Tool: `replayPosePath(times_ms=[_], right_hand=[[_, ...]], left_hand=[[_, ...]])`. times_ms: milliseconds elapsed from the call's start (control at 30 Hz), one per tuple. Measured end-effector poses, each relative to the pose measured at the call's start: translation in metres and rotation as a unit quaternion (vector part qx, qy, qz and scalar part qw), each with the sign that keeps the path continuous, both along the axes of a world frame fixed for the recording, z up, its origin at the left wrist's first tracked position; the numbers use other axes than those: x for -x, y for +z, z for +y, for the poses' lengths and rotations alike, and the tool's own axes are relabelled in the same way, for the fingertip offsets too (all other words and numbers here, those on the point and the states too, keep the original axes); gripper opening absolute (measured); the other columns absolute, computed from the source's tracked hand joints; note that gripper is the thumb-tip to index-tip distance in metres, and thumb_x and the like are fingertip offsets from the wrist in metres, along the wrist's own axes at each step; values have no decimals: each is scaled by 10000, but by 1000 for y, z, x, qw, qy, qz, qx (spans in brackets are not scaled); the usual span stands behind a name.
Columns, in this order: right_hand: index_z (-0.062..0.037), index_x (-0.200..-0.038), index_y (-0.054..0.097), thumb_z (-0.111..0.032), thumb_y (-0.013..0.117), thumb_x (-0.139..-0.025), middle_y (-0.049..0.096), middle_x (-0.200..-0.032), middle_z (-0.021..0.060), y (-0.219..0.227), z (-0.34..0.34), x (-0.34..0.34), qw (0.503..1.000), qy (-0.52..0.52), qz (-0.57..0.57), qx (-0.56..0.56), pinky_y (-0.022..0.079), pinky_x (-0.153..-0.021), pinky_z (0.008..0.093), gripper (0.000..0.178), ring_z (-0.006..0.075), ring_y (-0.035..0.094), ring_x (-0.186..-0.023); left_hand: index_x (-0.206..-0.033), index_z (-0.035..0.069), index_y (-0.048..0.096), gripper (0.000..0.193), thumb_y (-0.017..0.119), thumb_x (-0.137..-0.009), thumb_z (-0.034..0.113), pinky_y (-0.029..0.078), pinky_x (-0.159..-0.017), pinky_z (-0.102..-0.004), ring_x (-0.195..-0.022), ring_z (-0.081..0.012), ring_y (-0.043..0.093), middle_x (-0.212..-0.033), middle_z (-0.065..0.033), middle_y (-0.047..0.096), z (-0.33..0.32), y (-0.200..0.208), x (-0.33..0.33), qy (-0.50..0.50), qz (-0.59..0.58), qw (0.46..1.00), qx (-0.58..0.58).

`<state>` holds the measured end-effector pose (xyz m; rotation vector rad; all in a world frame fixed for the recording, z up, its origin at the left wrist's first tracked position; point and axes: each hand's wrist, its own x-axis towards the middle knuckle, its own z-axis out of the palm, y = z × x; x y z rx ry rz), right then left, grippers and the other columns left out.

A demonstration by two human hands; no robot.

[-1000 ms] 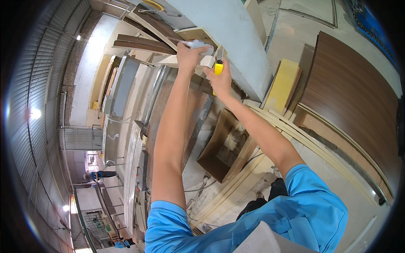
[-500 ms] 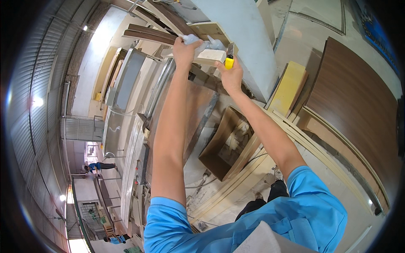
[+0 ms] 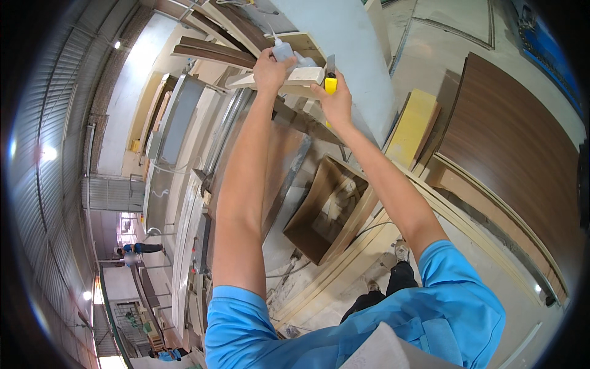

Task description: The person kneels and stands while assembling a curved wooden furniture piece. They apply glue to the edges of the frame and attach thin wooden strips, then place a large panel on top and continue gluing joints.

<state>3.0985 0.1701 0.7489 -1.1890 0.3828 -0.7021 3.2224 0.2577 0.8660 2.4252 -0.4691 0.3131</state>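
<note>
My left hand is closed around a whitish squeeze bottle, its thin nozzle pointing up. A second whitish bottle sits just right of it, partly hidden. My right hand grips a yellow-handled knife; its flat metal blade points away from me. Whether it is a utility knife or a scraper is hard to tell. Between and below the hands lies a pale wooden piece, its end near my right fingers. An open wooden box or tray stands behind the bottles.
A pale blue-grey panel rises just beyond my right hand. Below stands an open cardboard box with scraps inside. Long pale strips run along the floor. At right are a yellow board and a large brown panel. A co-worker stands far left.
My left hand has lifted the bottle slightly and turned its nozzle upward, apart from the second bottle. The knife in my right hand now stands more upright, showing more blade.
</note>
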Motion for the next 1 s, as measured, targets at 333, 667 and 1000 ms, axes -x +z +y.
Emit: replayPosePath(times_ms=[333, 667, 1000], right_hand=[[31, -1388, 501, -303, 760, -914, 683, -1160, 256, -124, 17, 210, 973, 110, 203, 15, 512, -947, 481, 636, 400, 656, -1114], [-104, -1390, 490, -388, 546, -1084, 628, -774, 99, -213, 80, 574, 881, -27, 209, -424, 555, -487, 368, 421, 194, 622, -569], [-115, -1087, 574, -327, 574, -1048, 595, -758, 81, -219, 164, 946, 746, -480, 152, -435, 479, -472, 347, 216, 165, 535, -552]], left_hand=[[-1303, -73, 582, 656, 850, -829, 293, 493, -1049, -423, -1229, -336, 649, -1291, -254, 668, 7, -11, 43, 12, -91, 991, 94], [-1195, 6, 646, 244, 637, -953, 41, 515, -856, -286, -976, -140, 635, -1063, -49, 684, 144, -287, 488, -225, 562, 785, 131], [-1285, -4, 640, 356, 677, -1018, 229, 508, -889, -292, -984, -170, 642, -1079, -70, 688, 197, -347, 565, -407, 573, 704, -98]])
